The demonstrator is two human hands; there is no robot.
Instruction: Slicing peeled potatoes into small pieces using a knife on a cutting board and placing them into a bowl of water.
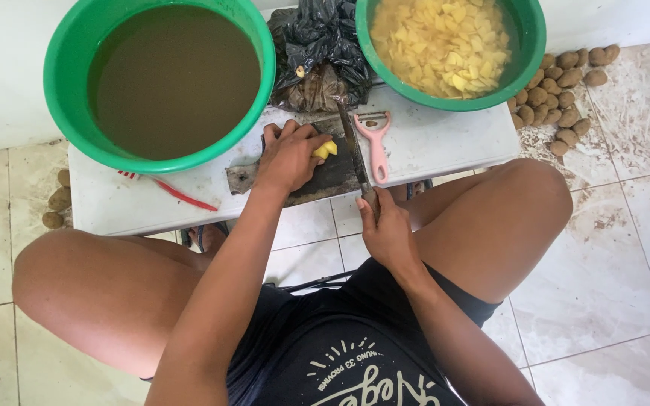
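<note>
My left hand (289, 154) presses a peeled yellow potato piece (326, 149) onto a dark cutting board (332, 174) on a low white table (430, 143). Just right of that piece lies the blade of a knife (353, 146), whose handle my right hand (385, 229) grips at the table's front edge. A pink peeler (375, 143) lies on the table just right of the blade.
A green basin of brown water (167, 79) sits at the table's left, a green basin of cut potato pieces (445, 45) at its right, a black plastic bag (317, 53) between them. Unpeeled potatoes (562, 83) lie on the tiled floor at right, a few (58, 199) at left. A red tool (178, 194) lies near the left basin.
</note>
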